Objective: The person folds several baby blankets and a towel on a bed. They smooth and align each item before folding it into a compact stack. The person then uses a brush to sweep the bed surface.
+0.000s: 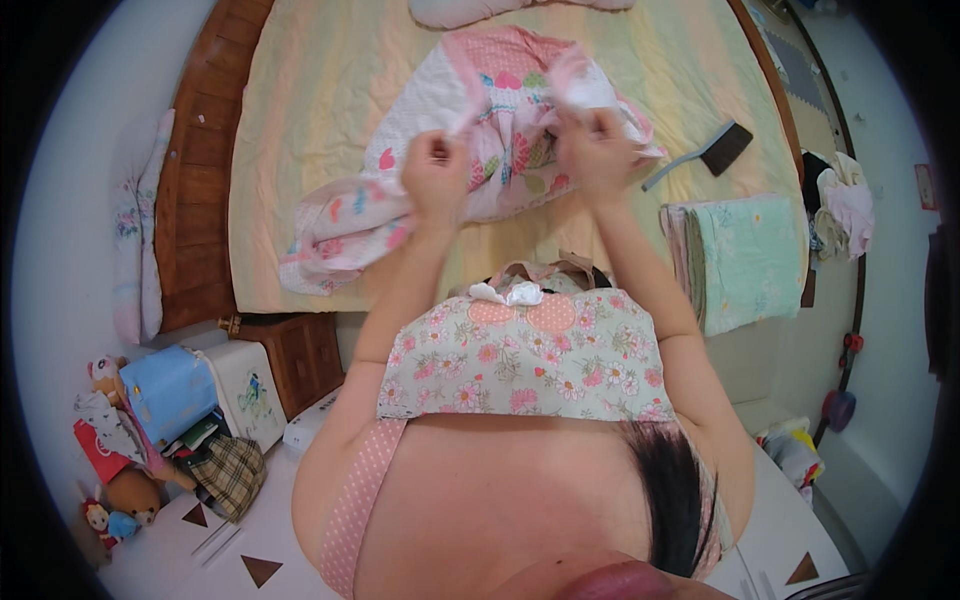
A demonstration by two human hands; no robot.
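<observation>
A pink and white printed cloth garment [416, 112] lies partly spread over the striped yellow bedsheet [307, 97]. Fruit and heart patterns cover it, and one end trails toward the bed's near left edge. My left hand [435, 169] is curled around the garment's left side, near its middle. On the opposite side my right hand [602, 154] grips a raised pink-edged part, blurred by motion. The cloth between both hands is bunched. What lies inside the folds and beneath my fingers is hidden.
To the right lie a bed brush [726, 148] with dark bristles and a stack of folded bedding [754, 259]. A pillow [517, 10] rests at the far end. The wooden headboard [196, 180] bounds the left; a wooden nightstand [304, 349] stands below it.
</observation>
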